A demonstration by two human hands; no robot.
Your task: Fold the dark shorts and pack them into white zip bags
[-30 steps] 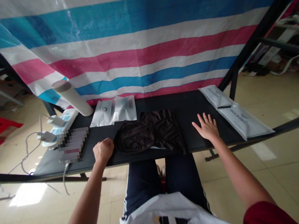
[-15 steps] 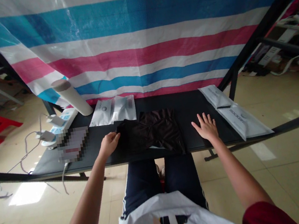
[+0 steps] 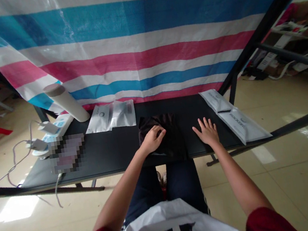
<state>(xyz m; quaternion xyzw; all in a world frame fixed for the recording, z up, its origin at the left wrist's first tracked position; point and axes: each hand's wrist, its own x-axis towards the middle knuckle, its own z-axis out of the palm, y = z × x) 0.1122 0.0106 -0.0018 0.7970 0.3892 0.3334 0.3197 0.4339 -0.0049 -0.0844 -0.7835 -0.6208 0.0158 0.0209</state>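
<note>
A dark brown-black cloth (image 3: 175,145) lies folded in a compact bundle at the table's front edge. My left hand (image 3: 153,139) is over it, fingers closed in a pinch on the fabric; part of the cloth is hidden beneath the hand. To the right of the cloth, my right hand (image 3: 207,133) rests flat on the black tabletop (image 3: 118,148) with its fingers spread, holding nothing. A pale patch shows under the cloth's lower left edge, too small to name.
Translucent packets (image 3: 123,113) lie at the back left; white lettered pouches (image 3: 242,123) lie along the right edge. A white bottle (image 3: 71,104), a power strip (image 3: 60,125) with plugs and a blurred phone (image 3: 69,153) occupy the left. Behind hangs a striped sheet (image 3: 134,60).
My left hand has moved right, carrying the cloth's left part over onto the rest, so the cloth covers less table. My right hand stays flat. The view has shifted slightly.
</note>
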